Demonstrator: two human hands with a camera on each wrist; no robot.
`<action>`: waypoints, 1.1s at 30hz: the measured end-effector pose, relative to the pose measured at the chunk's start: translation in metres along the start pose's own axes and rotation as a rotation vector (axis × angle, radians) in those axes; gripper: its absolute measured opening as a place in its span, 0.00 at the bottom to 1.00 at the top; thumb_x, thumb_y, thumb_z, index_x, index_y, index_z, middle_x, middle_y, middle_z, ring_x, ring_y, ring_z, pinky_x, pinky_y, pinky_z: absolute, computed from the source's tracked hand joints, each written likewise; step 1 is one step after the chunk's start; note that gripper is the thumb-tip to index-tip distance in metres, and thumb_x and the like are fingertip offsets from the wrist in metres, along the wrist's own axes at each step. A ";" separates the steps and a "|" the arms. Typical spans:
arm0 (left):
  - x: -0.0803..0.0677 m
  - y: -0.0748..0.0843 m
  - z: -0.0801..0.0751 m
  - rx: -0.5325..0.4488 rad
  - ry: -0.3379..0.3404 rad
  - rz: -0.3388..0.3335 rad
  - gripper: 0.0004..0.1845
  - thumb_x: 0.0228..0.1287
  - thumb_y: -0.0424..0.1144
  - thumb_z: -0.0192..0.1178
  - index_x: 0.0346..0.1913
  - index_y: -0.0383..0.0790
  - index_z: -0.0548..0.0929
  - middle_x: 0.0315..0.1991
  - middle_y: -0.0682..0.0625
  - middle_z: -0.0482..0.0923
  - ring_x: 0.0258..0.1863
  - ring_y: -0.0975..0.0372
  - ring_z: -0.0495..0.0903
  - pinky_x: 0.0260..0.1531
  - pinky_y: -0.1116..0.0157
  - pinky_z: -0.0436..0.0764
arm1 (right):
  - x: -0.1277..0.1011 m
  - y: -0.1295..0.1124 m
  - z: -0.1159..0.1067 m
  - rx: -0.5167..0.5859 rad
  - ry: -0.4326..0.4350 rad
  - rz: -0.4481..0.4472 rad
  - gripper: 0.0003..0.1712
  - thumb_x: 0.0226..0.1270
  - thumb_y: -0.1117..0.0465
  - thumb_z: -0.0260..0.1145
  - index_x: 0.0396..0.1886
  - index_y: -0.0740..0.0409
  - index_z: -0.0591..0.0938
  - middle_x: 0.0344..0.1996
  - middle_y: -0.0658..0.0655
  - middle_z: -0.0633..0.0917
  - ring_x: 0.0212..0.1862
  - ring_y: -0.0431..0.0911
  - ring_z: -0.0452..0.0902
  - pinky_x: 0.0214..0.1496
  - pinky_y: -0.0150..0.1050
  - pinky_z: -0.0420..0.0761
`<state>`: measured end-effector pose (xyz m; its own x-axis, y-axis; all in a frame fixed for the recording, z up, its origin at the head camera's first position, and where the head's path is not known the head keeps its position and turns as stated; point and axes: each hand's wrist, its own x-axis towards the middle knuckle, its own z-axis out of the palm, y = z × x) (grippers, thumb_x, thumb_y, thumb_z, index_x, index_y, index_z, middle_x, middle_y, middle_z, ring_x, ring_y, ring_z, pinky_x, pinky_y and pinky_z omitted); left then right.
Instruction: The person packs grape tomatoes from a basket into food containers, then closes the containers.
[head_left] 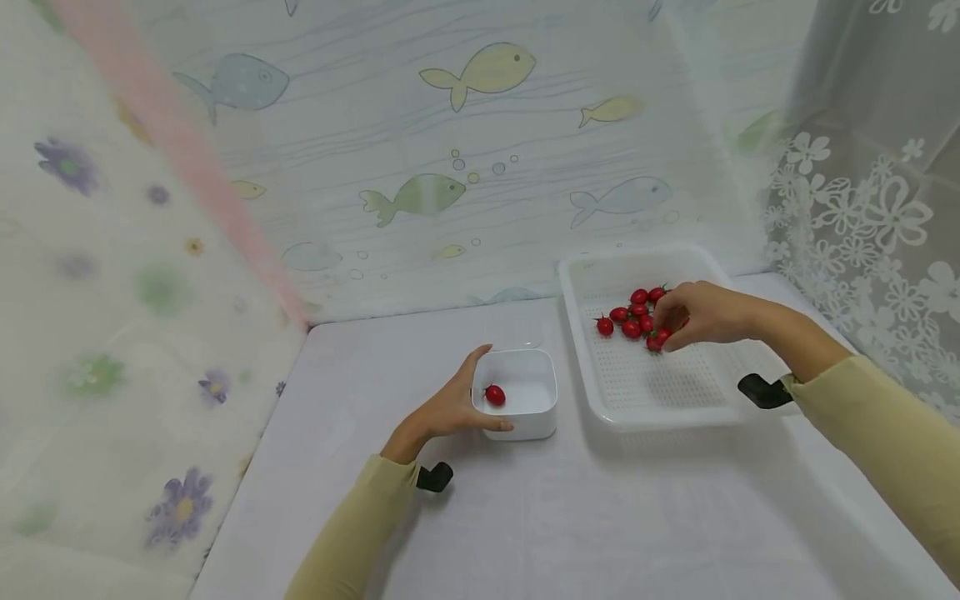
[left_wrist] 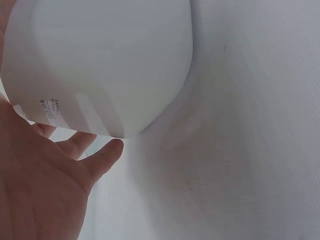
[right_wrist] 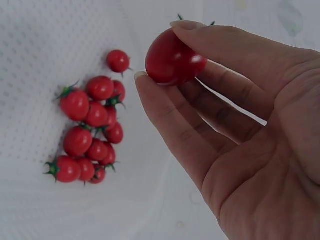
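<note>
Pinching a cherry tomato [right_wrist: 172, 57] between thumb and one fingertip with the right hand [head_left: 708, 312], at upper centre of the right wrist view. Seems light, smooth and firm-skinned, perhaps slippery; likely to bruise or split under a hard squeeze. Best take hold gently by the rounded sides, without digging nails in or tugging the green calyx. See more tomatoes [right_wrist: 78, 141] bunched at left in that same view, probably quick to roll if nudged; find them in a white perforated basket [head_left: 675, 417] at right of the head view. Gripping a white box [head_left: 528, 425] near that view's centre with the left hand [head_left: 453, 404], thumb along the near side. Looks light and stiff-walled, so hold by opposite sides. Note a single tomato [head_left: 495, 395] inside, and a white tabletop [head_left: 600, 517] beneath, toward the bottom of the frame.
</note>
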<state>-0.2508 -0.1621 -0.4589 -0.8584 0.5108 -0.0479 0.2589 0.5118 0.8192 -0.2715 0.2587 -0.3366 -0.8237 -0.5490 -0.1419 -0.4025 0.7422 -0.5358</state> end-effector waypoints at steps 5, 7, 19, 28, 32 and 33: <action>0.000 0.002 0.000 0.000 0.006 -0.011 0.68 0.44 0.57 0.81 0.82 0.57 0.43 0.76 0.54 0.57 0.73 0.56 0.62 0.72 0.43 0.63 | -0.003 -0.010 0.005 0.056 0.019 -0.016 0.13 0.61 0.61 0.77 0.43 0.59 0.85 0.40 0.52 0.86 0.45 0.45 0.83 0.45 0.37 0.83; -0.001 0.001 0.001 0.006 0.008 -0.016 0.68 0.44 0.57 0.81 0.82 0.57 0.44 0.76 0.54 0.57 0.73 0.56 0.62 0.72 0.43 0.63 | -0.003 -0.014 0.007 0.074 0.022 -0.018 0.13 0.61 0.60 0.77 0.43 0.58 0.85 0.40 0.51 0.86 0.45 0.46 0.83 0.45 0.36 0.83; -0.001 0.000 0.002 -0.028 0.009 -0.008 0.60 0.46 0.55 0.80 0.78 0.58 0.50 0.68 0.56 0.64 0.66 0.58 0.68 0.66 0.48 0.72 | -0.007 -0.029 0.015 0.186 0.051 -0.052 0.17 0.62 0.58 0.78 0.47 0.58 0.85 0.42 0.53 0.87 0.48 0.47 0.83 0.47 0.37 0.84; 0.001 0.000 0.002 -0.033 0.015 0.011 0.59 0.47 0.53 0.81 0.77 0.57 0.52 0.67 0.55 0.66 0.64 0.58 0.69 0.66 0.48 0.73 | -0.011 -0.047 0.027 0.271 0.101 -0.040 0.19 0.62 0.57 0.77 0.49 0.59 0.85 0.43 0.54 0.88 0.49 0.49 0.83 0.48 0.38 0.84; 0.002 0.000 0.002 -0.051 0.011 0.022 0.58 0.47 0.52 0.81 0.76 0.56 0.52 0.67 0.55 0.67 0.63 0.58 0.70 0.64 0.50 0.74 | -0.012 -0.054 0.037 0.277 0.118 -0.037 0.20 0.63 0.55 0.77 0.51 0.59 0.85 0.44 0.53 0.88 0.50 0.49 0.83 0.49 0.41 0.83; 0.002 0.000 0.001 -0.056 0.009 0.026 0.58 0.47 0.52 0.81 0.76 0.55 0.52 0.67 0.55 0.67 0.63 0.58 0.70 0.64 0.50 0.74 | -0.012 -0.056 0.039 0.280 0.122 -0.034 0.20 0.63 0.55 0.77 0.51 0.59 0.85 0.44 0.53 0.88 0.50 0.49 0.83 0.49 0.41 0.83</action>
<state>-0.2516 -0.1603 -0.4600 -0.8556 0.5171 -0.0217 0.2558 0.4591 0.8507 -0.2238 0.2085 -0.3376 -0.8604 -0.5088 -0.0277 -0.3190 0.5802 -0.7494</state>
